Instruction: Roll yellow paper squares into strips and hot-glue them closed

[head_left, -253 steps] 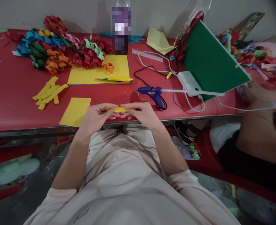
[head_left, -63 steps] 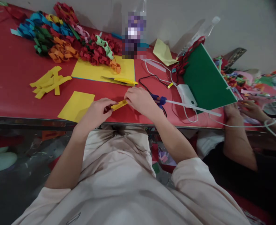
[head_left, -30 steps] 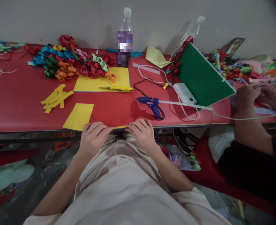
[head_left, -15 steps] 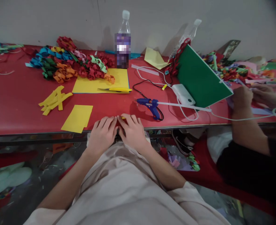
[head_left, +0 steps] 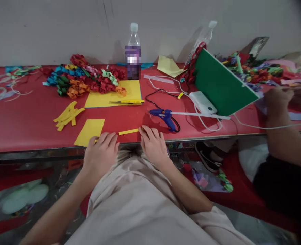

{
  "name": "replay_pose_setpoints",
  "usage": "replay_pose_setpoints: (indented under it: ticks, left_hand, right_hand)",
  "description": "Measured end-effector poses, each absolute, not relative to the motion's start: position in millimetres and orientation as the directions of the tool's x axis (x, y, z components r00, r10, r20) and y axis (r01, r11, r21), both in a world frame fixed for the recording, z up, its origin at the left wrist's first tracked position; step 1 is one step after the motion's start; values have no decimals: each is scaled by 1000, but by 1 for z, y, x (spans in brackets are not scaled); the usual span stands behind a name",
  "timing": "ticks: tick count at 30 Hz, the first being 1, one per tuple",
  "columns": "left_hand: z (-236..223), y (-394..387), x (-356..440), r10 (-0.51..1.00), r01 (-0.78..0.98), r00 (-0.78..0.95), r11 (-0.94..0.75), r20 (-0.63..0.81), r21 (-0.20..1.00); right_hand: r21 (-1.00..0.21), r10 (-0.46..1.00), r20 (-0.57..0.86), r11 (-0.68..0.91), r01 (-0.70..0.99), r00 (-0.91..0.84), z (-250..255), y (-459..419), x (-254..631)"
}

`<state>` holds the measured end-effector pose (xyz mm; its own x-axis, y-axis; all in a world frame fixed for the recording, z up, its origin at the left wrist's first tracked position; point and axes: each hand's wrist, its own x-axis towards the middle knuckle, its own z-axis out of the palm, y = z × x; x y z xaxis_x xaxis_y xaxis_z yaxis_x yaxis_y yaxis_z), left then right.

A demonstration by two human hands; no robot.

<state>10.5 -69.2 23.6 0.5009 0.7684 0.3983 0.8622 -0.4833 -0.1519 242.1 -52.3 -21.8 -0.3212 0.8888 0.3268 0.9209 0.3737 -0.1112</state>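
Observation:
A narrow yellow paper strip [head_left: 128, 131] lies flat on the red table [head_left: 25, 122] near its front edge. My right hand [head_left: 153, 146] rests on that edge with bent fingers, and its forefinger tip holds down the strip's right end. The thumb is hidden. My left hand [head_left: 100, 153] lies to the left of the strip, apart from it. Its fingers are spread flat over the table edge beside a yellow paper rectangle [head_left: 89, 131], with nothing in them.
A blue glue gun [head_left: 165, 115] with cable lies just beyond my right hand. Further back are a yellow sheet [head_left: 109, 98] with a yellow cutter [head_left: 128, 101], cut yellow strips [head_left: 67, 115], coloured paper chains [head_left: 84, 80], a bottle [head_left: 133, 56] and a green board [head_left: 220, 85]. Another person's hand [head_left: 278, 100] works at the right.
My hands have drawn apart. The left hand slid left off the strip, which now shows between them. The view has tilted up a little.

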Motion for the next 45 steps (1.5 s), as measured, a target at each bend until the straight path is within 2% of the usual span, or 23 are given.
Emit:
replay_pose_setpoints:
  ticks: [2, 4, 6, 9, 11, 14, 16, 18, 21, 26, 30, 32, 39, 42, 45]
  left_hand:
    - [46, -35, 15, 775, 868, 473, -492, 420, -70]
    - [66, 28, 31, 783, 857, 367, -495, 502, 146]
    - [78, 111, 62, 795, 819, 139, -428, 591, 383]
    - [86, 231, 124, 822, 722, -254, -189, 509, 666]
    - [87, 286, 158, 806, 659, -421, -43, 415, 751]
    - [80, 324, 180, 761, 623, -508, 0, 404, 782]
    - [70, 333, 180, 749, 653, -506, 7, 428, 758]
    - [59, 340, 177, 801, 733, -421, 24, 425, 680]
    - [48, 353, 177, 906, 835, -254, 30, 337, 549]
    - [46, 368, 179, 868, 746, -349, 29, 354, 665]
    - [45, 371, 175, 941, 769, -213, -4, 262, 639]
    - [44, 371, 173, 949, 746, -196, -18, 245, 666]
    - [47, 358, 171, 823, 591, -425, -63, 376, 804]
    - [46, 359, 171, 773, 624, -457, -73, 440, 778]
    - [44, 366, 171, 794, 678, -431, -27, 428, 734]
  right_hand:
    - [-115, 877, 352, 388, 915, -328, -22, -51, 243]
    - [-130, 867, 374, 401, 907, -330, -23, -49, 244]
    - [-158, 862, 388, 409, 899, -325, -24, -47, 246]
    - [-201, 869, 391, 403, 893, -304, -24, -47, 246]
    - [-226, 876, 384, 395, 890, -291, -24, -48, 247]
    - [-250, 881, 377, 393, 885, -285, -25, -49, 247]
    - [-261, 880, 379, 399, 879, -287, -27, -48, 248]
    - [-276, 878, 380, 407, 871, -290, -28, -47, 249]
    - [-296, 878, 383, 412, 862, -288, -28, -45, 250]
    - [-309, 878, 382, 414, 856, -287, -26, -44, 251]
    - [-318, 881, 375, 413, 853, -287, -27, -44, 252]
    - [-316, 882, 373, 412, 855, -288, -27, -44, 252]
    - [-309, 887, 357, 407, 859, -292, -27, -46, 252]
    - [-315, 889, 358, 405, 858, -288, -26, -45, 252]
    - [-321, 894, 345, 398, 859, -286, -24, -45, 252]
